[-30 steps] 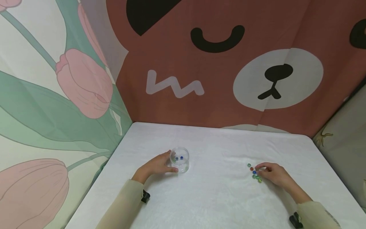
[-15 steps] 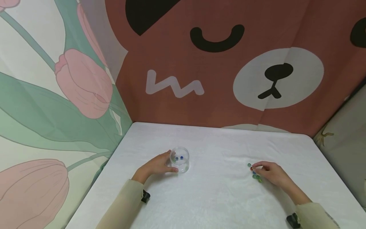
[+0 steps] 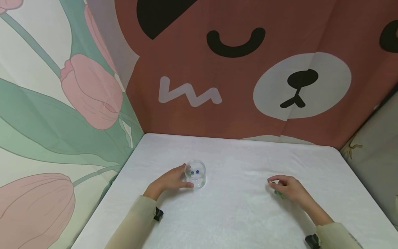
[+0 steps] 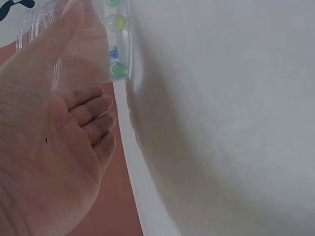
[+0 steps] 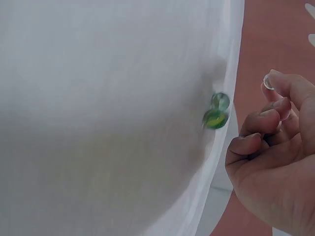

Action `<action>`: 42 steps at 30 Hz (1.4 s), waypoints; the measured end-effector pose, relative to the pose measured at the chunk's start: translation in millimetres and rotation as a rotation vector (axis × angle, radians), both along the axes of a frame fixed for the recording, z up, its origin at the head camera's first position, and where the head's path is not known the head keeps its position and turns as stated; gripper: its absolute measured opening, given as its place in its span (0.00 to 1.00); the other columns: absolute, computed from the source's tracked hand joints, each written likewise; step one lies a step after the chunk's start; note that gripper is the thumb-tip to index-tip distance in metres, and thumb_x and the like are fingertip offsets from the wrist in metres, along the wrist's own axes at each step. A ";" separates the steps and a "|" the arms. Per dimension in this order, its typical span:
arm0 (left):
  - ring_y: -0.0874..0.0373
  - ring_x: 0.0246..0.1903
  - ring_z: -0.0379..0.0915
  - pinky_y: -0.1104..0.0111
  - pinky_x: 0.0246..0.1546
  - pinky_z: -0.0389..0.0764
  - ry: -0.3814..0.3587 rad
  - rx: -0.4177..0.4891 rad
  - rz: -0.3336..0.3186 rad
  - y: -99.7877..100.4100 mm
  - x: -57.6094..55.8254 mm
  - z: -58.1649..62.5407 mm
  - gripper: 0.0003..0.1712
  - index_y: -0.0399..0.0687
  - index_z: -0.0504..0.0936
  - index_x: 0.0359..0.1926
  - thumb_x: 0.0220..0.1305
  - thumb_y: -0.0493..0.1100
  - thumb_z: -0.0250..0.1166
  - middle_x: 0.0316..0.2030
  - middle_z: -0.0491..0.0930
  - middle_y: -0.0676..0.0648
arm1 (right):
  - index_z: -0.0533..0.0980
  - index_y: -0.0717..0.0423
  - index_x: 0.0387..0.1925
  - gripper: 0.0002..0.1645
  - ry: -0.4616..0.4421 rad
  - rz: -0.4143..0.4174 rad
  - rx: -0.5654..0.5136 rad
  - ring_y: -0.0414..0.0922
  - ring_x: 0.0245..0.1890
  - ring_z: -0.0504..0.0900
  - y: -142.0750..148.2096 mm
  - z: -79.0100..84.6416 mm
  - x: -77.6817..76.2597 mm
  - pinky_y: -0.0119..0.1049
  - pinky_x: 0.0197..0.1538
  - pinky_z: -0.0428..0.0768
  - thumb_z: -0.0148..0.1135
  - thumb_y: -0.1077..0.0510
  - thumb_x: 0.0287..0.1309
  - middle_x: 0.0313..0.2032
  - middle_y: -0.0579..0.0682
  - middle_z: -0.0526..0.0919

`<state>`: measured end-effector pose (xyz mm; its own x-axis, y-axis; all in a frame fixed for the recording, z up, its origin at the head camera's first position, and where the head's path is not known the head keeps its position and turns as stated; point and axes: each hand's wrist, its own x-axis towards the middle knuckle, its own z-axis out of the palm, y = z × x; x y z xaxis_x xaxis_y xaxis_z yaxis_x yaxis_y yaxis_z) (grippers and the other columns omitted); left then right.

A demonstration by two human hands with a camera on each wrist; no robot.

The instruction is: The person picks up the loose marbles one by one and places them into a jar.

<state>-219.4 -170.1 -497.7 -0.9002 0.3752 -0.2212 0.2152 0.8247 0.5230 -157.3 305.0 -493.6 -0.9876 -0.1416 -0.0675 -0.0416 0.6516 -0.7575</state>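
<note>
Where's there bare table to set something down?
Bare: mid white table, between clear jar and right hand; also the far strip along the brown backdrop. Crowded: around the jar, gripped by the left hand, and beside the right hand, where green marbles sit.

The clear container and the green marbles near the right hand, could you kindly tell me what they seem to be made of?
Clear container: probably smooth, glossy plastic, though glass is possible; the marbles inside show through its colourless wall.
Green marbles: probably glass with a shiny finish; they look translucent, and yellow shows within one.
</note>
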 end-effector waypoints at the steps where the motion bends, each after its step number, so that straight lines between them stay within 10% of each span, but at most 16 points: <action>1: 0.44 0.77 0.50 0.48 0.75 0.56 0.001 0.001 -0.001 0.0 0.2 0.2 0.62 0.46 0.55 0.79 0.55 0.71 0.71 0.78 0.53 0.40 | 0.82 0.60 0.54 0.22 0.002 0.004 -0.011 0.39 0.18 0.64 -1.5 0.6 0.3 0.34 0.21 0.68 0.67 0.49 0.66 0.20 0.47 0.72; 42: 0.44 0.77 0.49 0.47 0.75 0.56 0.006 0.021 0.003 -0.2 3.3 -0.2 0.61 0.47 0.55 0.80 0.56 0.70 0.71 0.78 0.53 0.41 | 0.85 0.57 0.51 0.18 0.063 -0.035 -0.208 0.38 0.22 0.64 -83.0 4.4 -7.7 0.30 0.26 0.66 0.71 0.53 0.62 0.20 0.44 0.67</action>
<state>-216.1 -170.2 -497.8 -0.9028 0.3766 -0.2077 0.2156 0.8141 0.5392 -165.0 222.0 -489.2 -0.9936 -0.1111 0.0214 -0.0729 0.4832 -0.8725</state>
